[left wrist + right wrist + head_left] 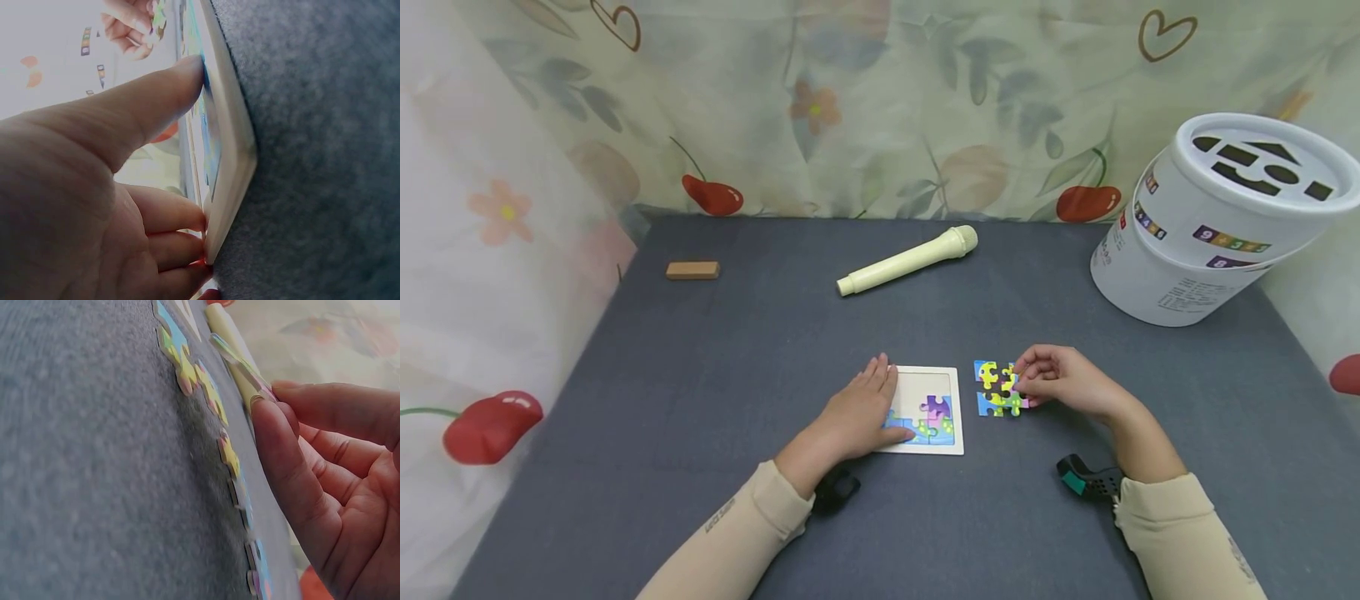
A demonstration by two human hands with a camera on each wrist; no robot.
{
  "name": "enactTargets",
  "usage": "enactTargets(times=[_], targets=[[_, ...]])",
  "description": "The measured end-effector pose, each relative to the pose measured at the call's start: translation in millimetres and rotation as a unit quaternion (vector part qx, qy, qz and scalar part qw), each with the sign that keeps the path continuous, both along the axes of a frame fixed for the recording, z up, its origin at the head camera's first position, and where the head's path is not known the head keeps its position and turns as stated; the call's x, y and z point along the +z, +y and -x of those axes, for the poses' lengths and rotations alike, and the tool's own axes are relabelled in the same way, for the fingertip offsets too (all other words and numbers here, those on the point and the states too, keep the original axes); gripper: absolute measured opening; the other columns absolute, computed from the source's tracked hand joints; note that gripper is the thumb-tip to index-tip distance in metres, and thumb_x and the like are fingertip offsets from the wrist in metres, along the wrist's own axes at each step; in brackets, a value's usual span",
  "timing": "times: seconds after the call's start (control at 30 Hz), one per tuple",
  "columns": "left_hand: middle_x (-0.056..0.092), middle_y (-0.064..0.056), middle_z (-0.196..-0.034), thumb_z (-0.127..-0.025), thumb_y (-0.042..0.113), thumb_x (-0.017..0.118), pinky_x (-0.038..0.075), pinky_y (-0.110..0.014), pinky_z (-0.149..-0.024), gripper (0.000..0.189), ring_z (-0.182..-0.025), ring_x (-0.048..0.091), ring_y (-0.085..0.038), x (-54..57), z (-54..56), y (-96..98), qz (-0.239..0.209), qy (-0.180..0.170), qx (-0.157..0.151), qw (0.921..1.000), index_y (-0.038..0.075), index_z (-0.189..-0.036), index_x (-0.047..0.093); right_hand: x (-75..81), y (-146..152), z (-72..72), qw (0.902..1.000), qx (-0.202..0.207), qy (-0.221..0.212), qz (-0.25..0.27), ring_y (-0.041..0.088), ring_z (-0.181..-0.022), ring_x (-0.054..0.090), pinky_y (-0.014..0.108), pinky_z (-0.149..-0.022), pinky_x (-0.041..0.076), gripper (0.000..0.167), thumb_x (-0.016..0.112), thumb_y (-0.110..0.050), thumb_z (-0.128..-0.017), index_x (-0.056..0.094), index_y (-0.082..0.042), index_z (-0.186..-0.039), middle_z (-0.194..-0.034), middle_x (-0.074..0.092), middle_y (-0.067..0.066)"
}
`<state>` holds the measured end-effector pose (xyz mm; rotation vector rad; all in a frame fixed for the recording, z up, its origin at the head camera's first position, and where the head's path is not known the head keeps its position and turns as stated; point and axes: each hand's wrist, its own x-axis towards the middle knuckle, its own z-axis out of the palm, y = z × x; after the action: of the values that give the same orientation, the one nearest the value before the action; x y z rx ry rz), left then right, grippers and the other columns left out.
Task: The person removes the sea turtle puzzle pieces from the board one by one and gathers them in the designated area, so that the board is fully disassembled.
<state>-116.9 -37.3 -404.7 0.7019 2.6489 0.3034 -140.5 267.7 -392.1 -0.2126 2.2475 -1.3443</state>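
We are pinching right, resting left

Our right hand is pinching a puzzle piece between thumb and finger, loose pieces lying just beside it. Our left hand is resting on the puzzle frame, fingers straight, thumb apart. Beyond both hands, a microphone is lying.

The left arm, in a long cream fabric sleeve, extends from the near left toward the far right. The bare left hand lies palm down, its fingers straight and close together, pointing far and right; the thumb is spread to the right. The right arm, in a matching sleeve, extends from the near right toward the far left. The bare right hand points left, with two fingertips in a pinch and the remaining fingers bent.
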Motion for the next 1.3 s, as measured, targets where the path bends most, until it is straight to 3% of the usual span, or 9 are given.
enactTargets(times=[0.37,0.7,1.03,1.3], targets=[[0.011,-0.019,-0.155,-0.086,0.054,0.058,0.018,-0.038,-0.117,0.091,-0.145,0.010,-0.029,0.2,-0.5,-0.5,-0.002,0.004,-0.003,1.0000,-0.002,-0.147,0.020,-1.2,9.9,-5.1,1.0000,-0.001,-0.005,0.003,0.007,-0.070,0.060,0.028,-0.067,0.056,0.034,0.064,-0.012,-0.087,0.050,0.010,-0.109,-0.085,0.058,0.009],[0.009,-0.018,-0.156,-0.086,0.053,0.058,0.019,-0.039,-0.116,0.091,-0.145,0.010,-0.028,1.5,-1.0,-0.5,-0.010,-0.007,0.007,0.9999,0.000,-0.148,0.018,-6.6,9.5,-6.5,0.9999,0.005,0.012,-0.006,0.005,-0.068,0.060,0.027,-0.065,0.056,0.024,0.061,-0.004,-0.088,0.051,0.012,-0.103,-0.081,0.059,0.008],[0.009,-0.018,-0.156,-0.086,0.054,0.058,0.019,-0.040,-0.116,0.091,-0.145,0.010,-0.028,-0.1,-0.9,-1.3,-0.011,-0.006,0.005,0.9999,0.000,-0.148,0.018,-6.4,11.5,-7.3,0.9981,0.021,0.051,-0.027,0.005,-0.065,0.059,0.026,-0.062,0.055,0.023,0.064,-0.005,-0.086,0.057,0.011,-0.101,-0.077,0.059,0.008],[0.008,-0.017,-0.156,-0.086,0.054,0.057,0.019,-0.039,-0.116,0.091,-0.145,0.009,-0.026,-0.5,-0.9,-1.2,-0.008,-0.005,0.003,0.9999,0.000,-0.148,0.017,-7.1,11.7,-7.7,0.9978,0.015,0.053,-0.038,0.003,-0.065,0.058,0.025,-0.061,0.054,0.023,0.066,-0.006,-0.085,0.058,0.010,-0.099,-0.078,0.060,0.008]])
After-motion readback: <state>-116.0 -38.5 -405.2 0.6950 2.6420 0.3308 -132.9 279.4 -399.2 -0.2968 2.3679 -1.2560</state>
